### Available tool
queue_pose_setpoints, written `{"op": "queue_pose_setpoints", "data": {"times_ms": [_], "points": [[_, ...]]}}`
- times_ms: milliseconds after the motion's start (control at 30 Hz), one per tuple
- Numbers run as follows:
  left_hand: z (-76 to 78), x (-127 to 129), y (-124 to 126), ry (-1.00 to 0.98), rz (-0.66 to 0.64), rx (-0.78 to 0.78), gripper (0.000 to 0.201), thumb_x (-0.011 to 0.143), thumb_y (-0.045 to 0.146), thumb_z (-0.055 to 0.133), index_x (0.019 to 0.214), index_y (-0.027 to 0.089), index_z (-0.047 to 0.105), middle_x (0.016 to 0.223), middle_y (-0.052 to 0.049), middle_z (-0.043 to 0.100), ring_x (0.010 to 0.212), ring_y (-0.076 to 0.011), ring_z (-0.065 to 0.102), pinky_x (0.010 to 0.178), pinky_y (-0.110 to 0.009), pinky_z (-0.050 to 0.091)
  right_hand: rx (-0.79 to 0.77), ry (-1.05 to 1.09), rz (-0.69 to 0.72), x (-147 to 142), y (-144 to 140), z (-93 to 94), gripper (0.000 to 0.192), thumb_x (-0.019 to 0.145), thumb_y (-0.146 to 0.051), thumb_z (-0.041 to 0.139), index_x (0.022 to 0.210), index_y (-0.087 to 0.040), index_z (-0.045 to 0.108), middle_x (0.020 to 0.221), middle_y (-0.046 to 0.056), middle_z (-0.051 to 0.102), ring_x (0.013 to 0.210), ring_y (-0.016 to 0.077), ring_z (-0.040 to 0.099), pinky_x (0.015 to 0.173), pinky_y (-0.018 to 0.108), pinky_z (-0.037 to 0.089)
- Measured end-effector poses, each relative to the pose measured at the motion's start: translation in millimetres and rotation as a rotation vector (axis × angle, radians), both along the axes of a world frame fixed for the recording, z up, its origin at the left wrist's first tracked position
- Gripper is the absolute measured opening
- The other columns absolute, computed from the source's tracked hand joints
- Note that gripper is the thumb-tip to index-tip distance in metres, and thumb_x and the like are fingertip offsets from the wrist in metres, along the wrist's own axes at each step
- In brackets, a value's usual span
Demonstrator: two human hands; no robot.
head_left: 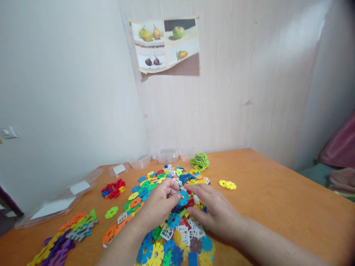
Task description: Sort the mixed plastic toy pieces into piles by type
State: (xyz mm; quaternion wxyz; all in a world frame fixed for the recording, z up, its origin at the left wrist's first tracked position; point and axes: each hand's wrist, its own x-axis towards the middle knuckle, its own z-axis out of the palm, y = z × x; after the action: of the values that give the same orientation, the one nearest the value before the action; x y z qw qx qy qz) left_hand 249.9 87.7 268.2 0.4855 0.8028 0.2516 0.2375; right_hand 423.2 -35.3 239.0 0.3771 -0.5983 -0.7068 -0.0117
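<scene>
My left hand (163,199) pinches a blue notched disc (183,198) between thumb and fingers, above the middle of the pile. Just right of that disc is my right hand (212,205), its fingers spread and its thumb apart; I see nothing held in it. Below both hands lies a mixed heap of toy pieces: yellow notched discs (155,254), blue discs (173,220), orange discs and white lattice window pieces (166,232). Part of the heap is hidden by my hands and forearms.
Left of the heap lie red bricks (115,189), a lime disc (111,212) and sorted interlocking pieces (82,231). Clear plastic containers (140,162) and lids line the back and left. A green disc stack (200,162) stands behind; yellow discs (227,184) lie right on the orange table (271,207).
</scene>
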Motion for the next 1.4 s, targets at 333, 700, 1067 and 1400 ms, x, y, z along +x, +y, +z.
{"op": "queue_pose_setpoints", "data": {"times_ms": [333,700,1067,1400], "points": [[-1.1,6,-9,-0.052,-0.064,-0.210,0.022,0.084,0.033,0.063,0.097,0.020,0.051,0.076,0.002,0.062,0.073,-0.0131,0.060,0.069,-0.024,0.044,-0.075,-0.019,-0.062,1,3,2.0,0.040,0.087,-0.030,0.058,0.126,-0.021,0.061,0.111,0.010,0.070,0.101,0.0229,0.064,0.086,0.032,0.048],[-14.1,1,16,0.041,0.067,0.079,0.014,0.086,0.033,0.055,0.090,0.020,0.055,0.074,0.003,0.057,0.068,-0.0128,0.054,0.060,-0.023,0.040,-0.225,0.031,-0.672,94,17,-9.7,0.023,0.089,-0.029,0.047,0.089,-0.021,0.068,0.083,0.004,0.072,0.076,0.0179,0.064,0.063,0.026,0.037],[-11.5,-1,16,0.118,0.079,0.251,0.016,0.087,0.035,0.050,0.081,0.021,0.055,0.068,0.004,0.055,0.063,-0.0141,0.052,0.057,-0.023,0.038,-0.281,-0.098,-0.693,91,22,-22.0,0.042,0.088,-0.046,0.053,0.116,-0.020,0.069,0.126,0.015,0.065,0.124,0.0343,0.049,0.100,0.050,0.034],[-17.3,-2,22,0.146,0.093,0.340,0.018,0.088,0.036,0.049,0.080,0.021,0.056,0.068,0.003,0.058,0.064,-0.0151,0.054,0.058,-0.024,0.038,-0.363,-0.146,-0.601,84,33,-30.9,0.031,0.090,-0.042,0.053,0.107,-0.023,0.070,0.129,0.011,0.063,0.135,0.0340,0.038,0.106,0.066,0.019]]}}
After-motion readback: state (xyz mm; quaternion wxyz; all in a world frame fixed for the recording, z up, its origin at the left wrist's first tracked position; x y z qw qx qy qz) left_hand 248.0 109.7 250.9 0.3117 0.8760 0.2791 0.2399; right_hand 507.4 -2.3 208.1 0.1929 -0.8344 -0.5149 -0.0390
